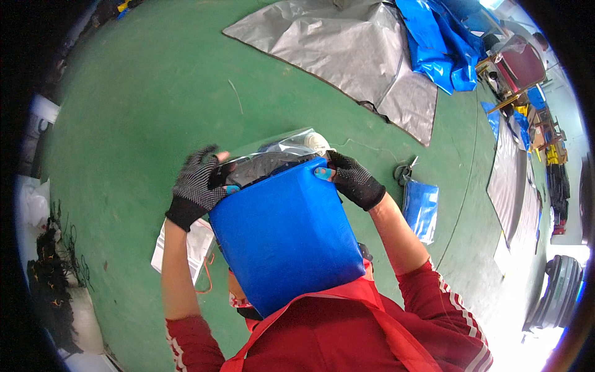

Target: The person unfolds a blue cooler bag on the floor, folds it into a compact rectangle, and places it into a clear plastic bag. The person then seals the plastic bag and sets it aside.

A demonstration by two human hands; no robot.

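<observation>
A bright blue, smooth folded bundle (pixel 285 223) leans against my lap, its surface tilted. Dark grey material and a clear plastic sheet or bag (pixel 291 141) show at its far edge. My right hand (pixel 353 177), in a black dotted glove with a blue thumb tip, grips the bundle's far right corner. At the far left corner, my left hand (pixel 198 189) wears a matching glove; its thumb touches the blue edge while the other fingers stretch apart, slightly blurred. Just beyond the right corner is a round whitish object (pixel 317 144), possibly a tape roll.
Right of me, black-handled scissors (pixel 404 170) lie beside a blue packet in clear plastic (pixel 420 211). A white packet (pixel 201 245) is on the green floor at left. Farther off are a silver-grey sheet (pixel 347 56), a blue tarp (pixel 437 46) and a chair (pixel 522 65).
</observation>
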